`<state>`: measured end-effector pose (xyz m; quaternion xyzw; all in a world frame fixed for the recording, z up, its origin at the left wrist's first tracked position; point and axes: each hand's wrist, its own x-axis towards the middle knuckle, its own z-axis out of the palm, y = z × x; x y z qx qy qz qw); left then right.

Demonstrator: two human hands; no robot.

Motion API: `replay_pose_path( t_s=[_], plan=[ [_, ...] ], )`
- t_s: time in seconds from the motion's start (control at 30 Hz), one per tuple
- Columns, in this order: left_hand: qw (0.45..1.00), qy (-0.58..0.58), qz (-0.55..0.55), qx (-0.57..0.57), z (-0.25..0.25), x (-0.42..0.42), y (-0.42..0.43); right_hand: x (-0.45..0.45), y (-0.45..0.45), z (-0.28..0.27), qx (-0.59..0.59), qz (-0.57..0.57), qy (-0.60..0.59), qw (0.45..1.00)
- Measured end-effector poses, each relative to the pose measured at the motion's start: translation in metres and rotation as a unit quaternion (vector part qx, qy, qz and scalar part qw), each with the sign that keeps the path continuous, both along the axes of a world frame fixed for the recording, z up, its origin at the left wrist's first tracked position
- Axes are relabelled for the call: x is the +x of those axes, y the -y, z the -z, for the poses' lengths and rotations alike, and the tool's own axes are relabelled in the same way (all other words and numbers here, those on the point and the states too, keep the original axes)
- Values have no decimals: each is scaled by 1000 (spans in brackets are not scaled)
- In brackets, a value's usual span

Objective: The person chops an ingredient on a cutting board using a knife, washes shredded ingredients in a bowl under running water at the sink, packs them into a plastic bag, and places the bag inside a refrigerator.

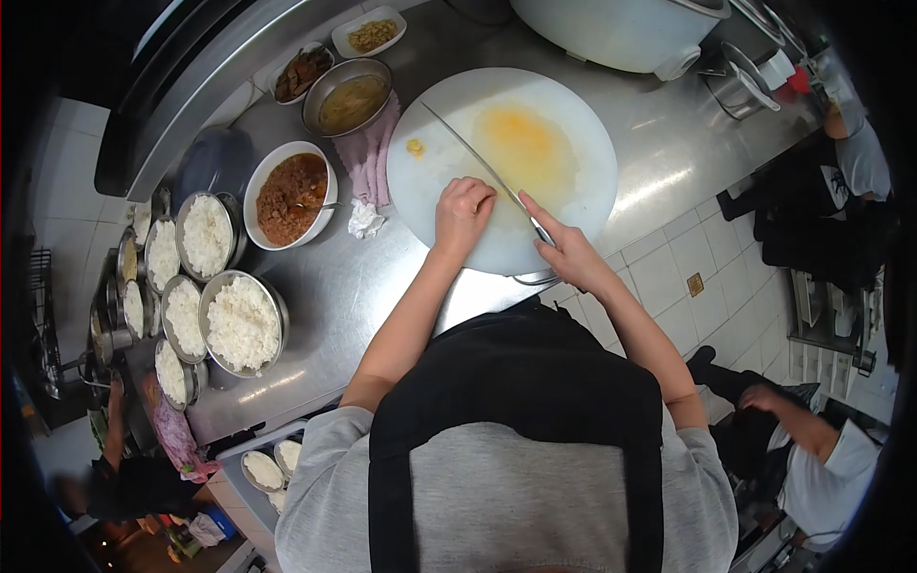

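Seen from above, with twelve o'clock at the top of the view and the large round white cutting board [583, 129] as the dial, the right hand [571, 253] sits at the board's five o'clock edge, its fingers wrapped round the dark handle of a long, narrow steel knife [468, 151]. The blade slants across the board towards ten o'clock, its tip lying inside the rim. The left hand [465, 215] is over the board at about half past seven, fingers curled inward and bunched just beside the blade; whether they have hold of anything cannot be told. A small yellow morsel [415, 147] lies on the board between nine and ten o'clock, and an orange-yellow stain [521, 134] spreads just above the middle, on the far side of the blade. The board rests on a shiny stainless-steel counter [659, 143]. At nine o'clock a folded pink cloth [368, 162] meets the board, with a crumpled white paper [365, 220] below it and a round white bowl of reddish-brown food [291, 201] farther out. A round metal bowl of yellowish liquid [351, 100] stands at ten o'clock. Round metal bowls of white rice [244, 325] crowd together towards eight o'clock, and a bulky white appliance [621, 33] stands at one o'clock.
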<state>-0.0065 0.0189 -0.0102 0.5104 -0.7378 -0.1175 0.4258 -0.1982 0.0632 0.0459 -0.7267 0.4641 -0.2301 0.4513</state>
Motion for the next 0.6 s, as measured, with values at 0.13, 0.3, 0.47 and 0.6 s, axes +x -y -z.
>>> replay_pose_path(
  t_s=[0.13,0.3,0.47,0.6],
  plan=[
    [1000,13,-2,-7,2,-1,0,2,0,-1,20,-4,-12,1000],
    [999,35,4,-29,1,-1,2,1,2,5,-5,-7,-29,1000],
    [999,40,3,-25,-1,-2,2,1,2,1,3,-15,-48,999],
    [998,46,9,-33,-2,-1,3,1,0,2,-31,-20,-40,999]
  ],
)
